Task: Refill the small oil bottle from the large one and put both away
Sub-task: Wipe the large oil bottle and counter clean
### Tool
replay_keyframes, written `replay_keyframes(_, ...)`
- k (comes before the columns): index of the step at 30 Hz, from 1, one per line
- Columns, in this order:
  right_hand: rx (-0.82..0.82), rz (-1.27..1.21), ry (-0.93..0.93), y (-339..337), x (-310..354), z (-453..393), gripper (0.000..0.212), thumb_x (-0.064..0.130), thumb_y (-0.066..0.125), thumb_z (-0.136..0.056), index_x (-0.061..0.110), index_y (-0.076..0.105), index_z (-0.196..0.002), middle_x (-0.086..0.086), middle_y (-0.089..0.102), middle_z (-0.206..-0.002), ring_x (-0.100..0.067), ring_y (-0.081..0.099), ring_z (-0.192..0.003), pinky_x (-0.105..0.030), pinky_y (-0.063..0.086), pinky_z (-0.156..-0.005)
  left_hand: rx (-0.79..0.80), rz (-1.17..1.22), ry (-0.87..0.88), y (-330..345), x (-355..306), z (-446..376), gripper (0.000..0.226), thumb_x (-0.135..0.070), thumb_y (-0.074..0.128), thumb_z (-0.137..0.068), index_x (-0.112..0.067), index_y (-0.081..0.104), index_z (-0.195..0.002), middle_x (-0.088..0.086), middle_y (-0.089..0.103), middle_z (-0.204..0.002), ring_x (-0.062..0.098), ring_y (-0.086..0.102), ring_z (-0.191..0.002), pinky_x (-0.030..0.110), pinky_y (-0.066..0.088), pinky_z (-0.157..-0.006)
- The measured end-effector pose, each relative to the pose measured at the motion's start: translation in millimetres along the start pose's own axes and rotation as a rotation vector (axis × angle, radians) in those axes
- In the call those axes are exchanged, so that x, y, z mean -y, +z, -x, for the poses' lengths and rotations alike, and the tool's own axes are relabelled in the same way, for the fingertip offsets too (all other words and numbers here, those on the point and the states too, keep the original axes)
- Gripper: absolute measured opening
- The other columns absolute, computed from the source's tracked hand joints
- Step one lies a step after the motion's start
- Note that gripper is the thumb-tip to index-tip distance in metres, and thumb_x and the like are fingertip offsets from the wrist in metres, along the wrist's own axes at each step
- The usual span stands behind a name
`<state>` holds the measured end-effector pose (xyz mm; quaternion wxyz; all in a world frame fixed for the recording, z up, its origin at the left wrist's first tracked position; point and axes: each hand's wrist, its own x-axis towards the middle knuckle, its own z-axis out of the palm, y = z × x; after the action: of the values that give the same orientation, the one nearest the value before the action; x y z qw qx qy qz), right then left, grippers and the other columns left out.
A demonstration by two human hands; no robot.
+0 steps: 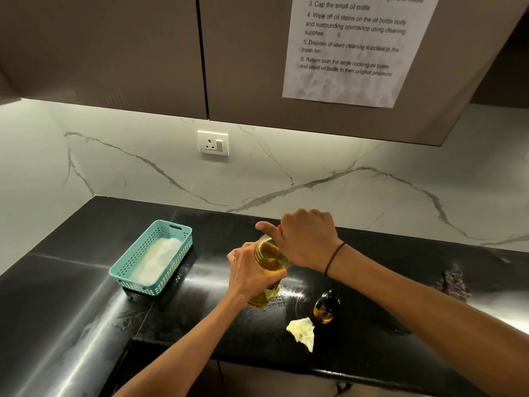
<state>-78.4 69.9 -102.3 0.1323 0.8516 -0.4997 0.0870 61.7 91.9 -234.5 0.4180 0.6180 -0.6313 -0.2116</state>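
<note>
The large clear oil bottle [267,260], filled with yellow oil, stands upright on the black counter [86,296]. My left hand [249,272] grips its body from the left side. My right hand [303,239] is curled over the bottle's top, where a sliver of red cap shows between thumb and fingers; the cap is mostly hidden. The small dark amber oil bottle [326,308] stands upright to the right and nearer me, with a dark top on and untouched by either hand.
A crumpled, oil-stained white tissue [302,332] lies just in front of the small bottle. A teal plastic basket [126,267] holding white tissues sits at the left. A dark cloth [455,283] lies at the right. Oily smears mark the counter around the large bottle.
</note>
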Motion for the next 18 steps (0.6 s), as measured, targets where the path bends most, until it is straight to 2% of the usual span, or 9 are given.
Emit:
replay_keyframes(2,-0.121,0.049,-0.239,-1.2,-16.0,-3.6,0.079,0.080,0.007,-0.094,0.019,0.056,-0.093,0.006,0.054,-0.064,-0.013,0.051,-0.055,-0.032,0.052,-0.064,0.001,0.034,-0.012,-3.6,1.4,-5.0,0.037,-0.049,0.093,-0.062,-0.046,0.061,-0.081,-0.027,0.059,-0.084,0.005,0.059,-0.093,0.047,0.038,-0.108)
replay_keyframes(3,-0.147,0.097,-0.392,0.5,-26.7,-7.7,0.072,0.076,0.010,-0.098,0.020,0.054,-0.103,0.006,0.056,-0.068,-0.013,0.051,-0.056,-0.032,0.052,-0.061,0.014,0.032,-0.010,-4.9,3.1,-6.4,0.037,-0.055,0.089,-0.060,-0.043,0.067,-0.087,-0.025,0.061,-0.086,0.006,0.061,-0.095,0.050,0.039,-0.109)
replay_keyframes(4,-0.145,0.145,-0.515,2.2,-37.8,-12.8,0.065,0.070,0.013,-0.102,0.020,0.054,-0.106,0.005,0.058,-0.071,-0.013,0.049,-0.057,-0.032,0.050,-0.061,0.034,0.017,0.009,-5.0,4.5,-7.8,0.047,-0.061,0.084,-0.058,-0.038,0.071,-0.097,-0.022,0.065,-0.089,0.007,0.061,-0.098,0.052,0.040,-0.109)
replay_keyframes(6,-0.147,0.189,-0.654,6.2,-54.6,-23.2,0.056,0.060,0.017,-0.107,0.020,0.056,-0.098,0.003,0.056,-0.070,-0.013,0.042,-0.058,-0.031,0.043,-0.061,0.073,-0.012,0.063,-2.5,5.2,-9.9,0.066,-0.068,0.076,-0.057,-0.032,0.073,-0.111,-0.017,0.069,-0.095,0.005,0.058,-0.101,0.050,0.038,-0.108)
replay_keyframes(8,-0.148,0.196,-0.687,9.9,-56.4,-28.8,0.054,0.052,0.020,-0.108,0.020,0.056,-0.083,0.004,0.050,-0.064,-0.012,0.036,-0.055,-0.031,0.039,-0.059,0.079,-0.018,0.100,0.3,0.8,-10.1,0.064,-0.068,0.076,-0.056,-0.029,0.073,-0.107,-0.018,0.064,-0.095,0.004,0.055,-0.098,0.047,0.037,-0.107)
replay_keyframes(11,-0.161,0.185,-0.549,19.3,-47.9,-29.9,0.056,0.045,0.023,-0.107,0.021,0.049,-0.064,0.005,0.042,-0.052,-0.012,0.034,-0.047,-0.031,0.034,-0.052,0.079,-0.003,0.079,6.4,-0.5,-11.9,0.055,-0.064,0.080,-0.057,-0.028,0.073,-0.097,-0.019,0.061,-0.091,0.005,0.055,-0.096,0.047,0.038,-0.107)
replay_keyframes(14,-0.160,0.014,-0.184,29.0,-29.6,-19.1,0.058,0.044,0.031,-0.105,0.019,0.043,-0.055,0.004,0.034,-0.050,-0.011,0.032,-0.045,-0.030,0.033,-0.052,0.073,0.034,0.001,12.0,7.2,-12.0,0.052,-0.066,0.082,-0.056,-0.031,0.072,-0.093,-0.016,0.064,-0.091,0.010,0.060,-0.101,0.051,0.040,-0.109)
replay_keyframes(16,-0.146,-0.048,-0.048,33.3,-21.8,-13.1,0.067,0.055,0.024,-0.106,0.017,0.048,-0.056,0.005,0.040,-0.051,-0.011,0.041,-0.046,-0.028,0.038,-0.054,0.084,0.054,-0.014,16.3,10.8,-10.1,0.051,-0.067,0.082,-0.056,-0.033,0.073,-0.094,-0.016,0.066,-0.092,0.010,0.062,-0.101,0.053,0.042,-0.109)
replay_keyframes(18,-0.105,-0.215,0.018,31.5,-22.3,-8.6,0.081,0.070,0.006,-0.100,0.019,0.051,-0.057,0.006,0.047,-0.052,-0.010,0.047,-0.047,-0.025,0.041,-0.055,0.087,0.083,-0.022,16.4,14.8,-10.7,0.045,-0.064,0.084,-0.058,-0.036,0.074,-0.092,-0.018,0.070,-0.090,0.008,0.066,-0.097,0.055,0.046,-0.107)
